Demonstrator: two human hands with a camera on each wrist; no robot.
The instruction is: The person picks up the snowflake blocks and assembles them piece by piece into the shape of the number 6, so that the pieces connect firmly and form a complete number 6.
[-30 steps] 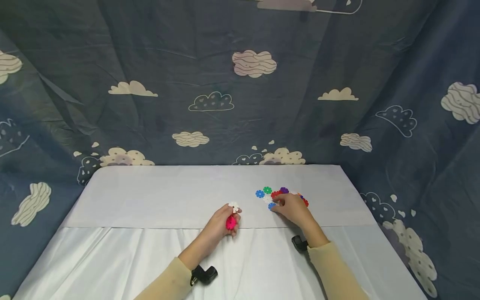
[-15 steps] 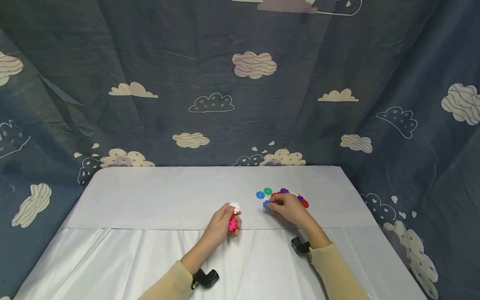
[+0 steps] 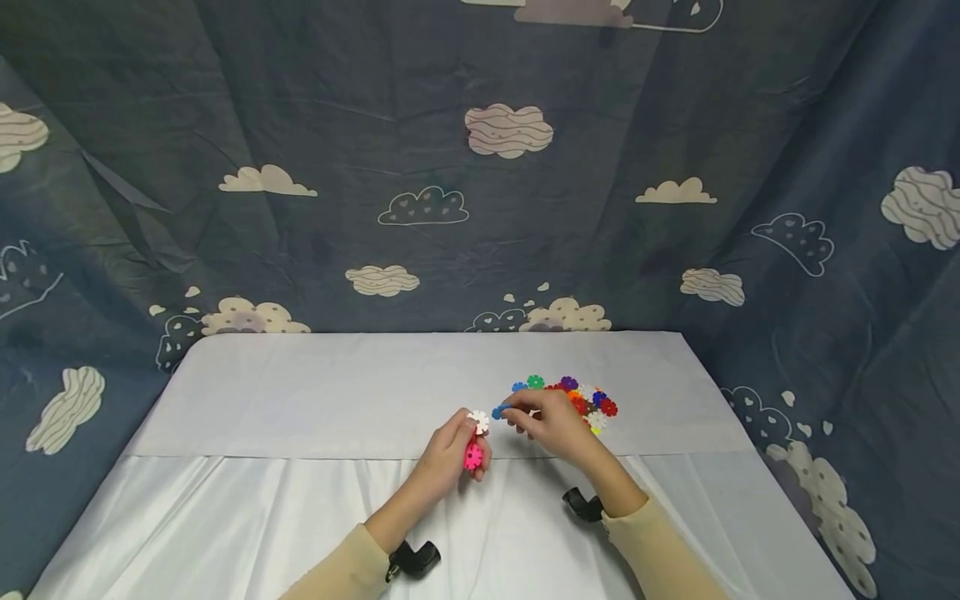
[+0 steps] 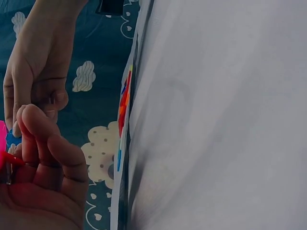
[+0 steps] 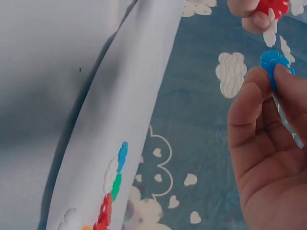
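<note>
My left hand [image 3: 444, 454] holds several joined plastic snowflake discs. A white disc [image 3: 478, 422] sticks up past the thumb, and a pink disc [image 3: 472, 457] hangs below. A red disc [image 5: 275, 6] shows between them in the right wrist view, partly behind fingers. Just to the right, my right hand [image 3: 557, 428] pinches a blue snowflake disc [image 5: 271, 64] between thumb and index finger. That blue disc faces the white one, with a small gap between them. In the left wrist view, fingers hide most of the joined discs.
A loose cluster of snowflake discs in several colours lies on the white-covered table [image 3: 300, 400], right of my hands. A green disc [image 3: 536, 382] and a purple disc [image 3: 569, 383] are at its far edge. A dark cloud-patterned curtain [image 3: 420, 108] hangs behind.
My right hand has picked up the blue disc at the cluster and carried it left, close to the left hand. The left hand has shifted slightly right with its joined discs.
</note>
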